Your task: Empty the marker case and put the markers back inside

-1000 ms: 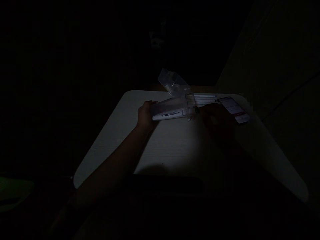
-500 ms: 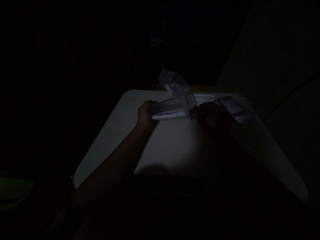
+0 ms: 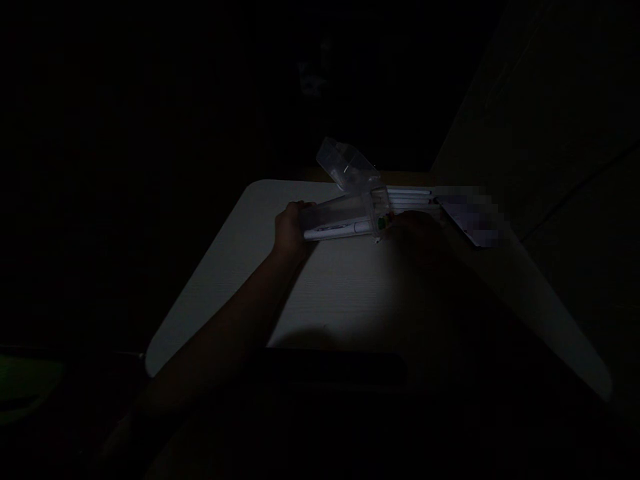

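Note:
In dim light, my left hand point(image 3: 290, 228) is closed around the left end of a clear plastic pen case point(image 3: 333, 212), tilted slightly over the table. Its clear lid point(image 3: 350, 165) hangs open at the far side. Inside, along the bottom, lies a white marker pen point(image 3: 337, 230); a coloured end, green and yellow point(image 3: 383, 221), shows at the case's open right end. My right hand point(image 3: 417, 230) is in deep shadow, its fingertips at or just beside that coloured end. Whether they grip it I cannot make out.
Several white pens point(image 3: 410, 199) lie side by side behind the case, near the far edge. A phone point(image 3: 467, 220), partly blurred out, lies right of my right hand. The pale table point(image 3: 340, 287) has rounded corners. Something green point(image 3: 30, 380) shows at the lower left.
My right hand has shifted slightly and its fingers look lower and darker; more of the green and yellow end shows. The phone screen has become blurred. My left hand and the case stay put.

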`<state>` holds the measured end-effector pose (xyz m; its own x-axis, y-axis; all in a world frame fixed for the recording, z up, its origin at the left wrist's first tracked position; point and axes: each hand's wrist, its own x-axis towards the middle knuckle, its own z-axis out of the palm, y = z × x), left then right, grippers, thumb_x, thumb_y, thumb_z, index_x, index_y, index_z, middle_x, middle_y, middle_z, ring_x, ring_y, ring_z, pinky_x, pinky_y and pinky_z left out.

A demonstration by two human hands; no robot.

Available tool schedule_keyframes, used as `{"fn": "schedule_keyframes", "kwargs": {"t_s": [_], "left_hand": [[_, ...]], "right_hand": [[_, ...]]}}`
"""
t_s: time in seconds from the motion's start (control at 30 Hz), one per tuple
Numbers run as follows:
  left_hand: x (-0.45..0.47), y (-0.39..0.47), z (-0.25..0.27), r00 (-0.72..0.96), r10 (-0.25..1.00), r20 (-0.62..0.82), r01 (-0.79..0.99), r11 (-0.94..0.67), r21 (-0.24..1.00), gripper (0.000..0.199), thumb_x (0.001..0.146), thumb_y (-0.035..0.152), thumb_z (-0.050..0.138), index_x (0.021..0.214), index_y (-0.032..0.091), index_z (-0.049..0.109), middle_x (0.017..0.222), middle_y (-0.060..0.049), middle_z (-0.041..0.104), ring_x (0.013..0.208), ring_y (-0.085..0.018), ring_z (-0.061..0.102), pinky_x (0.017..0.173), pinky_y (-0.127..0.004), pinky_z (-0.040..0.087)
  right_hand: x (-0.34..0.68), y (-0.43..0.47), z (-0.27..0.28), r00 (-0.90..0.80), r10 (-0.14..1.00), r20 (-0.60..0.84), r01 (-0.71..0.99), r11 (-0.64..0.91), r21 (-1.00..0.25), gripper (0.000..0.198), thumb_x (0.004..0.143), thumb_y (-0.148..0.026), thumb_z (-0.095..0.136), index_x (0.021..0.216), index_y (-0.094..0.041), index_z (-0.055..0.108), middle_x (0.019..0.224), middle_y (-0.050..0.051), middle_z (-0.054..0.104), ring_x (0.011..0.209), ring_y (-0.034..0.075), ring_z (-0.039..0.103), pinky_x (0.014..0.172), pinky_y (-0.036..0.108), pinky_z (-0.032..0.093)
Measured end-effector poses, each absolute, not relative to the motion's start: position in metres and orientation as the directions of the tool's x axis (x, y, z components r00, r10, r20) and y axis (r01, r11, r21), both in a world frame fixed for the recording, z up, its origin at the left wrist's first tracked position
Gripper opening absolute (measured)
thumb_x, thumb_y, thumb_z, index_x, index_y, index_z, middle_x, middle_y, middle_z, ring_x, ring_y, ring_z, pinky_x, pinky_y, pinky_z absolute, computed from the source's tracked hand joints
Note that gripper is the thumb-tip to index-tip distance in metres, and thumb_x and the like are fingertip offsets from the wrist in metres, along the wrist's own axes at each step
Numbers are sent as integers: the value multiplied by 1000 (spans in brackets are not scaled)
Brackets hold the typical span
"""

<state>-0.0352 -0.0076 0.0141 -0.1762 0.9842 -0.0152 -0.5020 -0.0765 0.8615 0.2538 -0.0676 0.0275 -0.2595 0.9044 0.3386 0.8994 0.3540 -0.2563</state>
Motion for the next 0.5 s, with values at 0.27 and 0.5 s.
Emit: {"fn": "schedule_keyframes", "kwargs": {"t_s": [0.27,0.5], "left_hand": [[-33,-6,12,-213,977,-4,-503,-106,858,38,81,56,77,82,19,65,78,-7,72,71,-23,71,65,-33,56],[-35,-7,12,-177,984,9,-527,-102,843,35,80,51,79,83,18,67,76,-7,72,69,-22,70,65,-31,56]], "right_hand": [[245,-76,43,-205,956,210,948,247,-201,48,100,-19,51,142,-14,75,145,19,74,135,39,68,118,58,51],[245,-77,42,-247,941,232,939,291,-184,46,101,-20,48,137,-14,76,142,19,75,134,36,69,116,55,52]]}}
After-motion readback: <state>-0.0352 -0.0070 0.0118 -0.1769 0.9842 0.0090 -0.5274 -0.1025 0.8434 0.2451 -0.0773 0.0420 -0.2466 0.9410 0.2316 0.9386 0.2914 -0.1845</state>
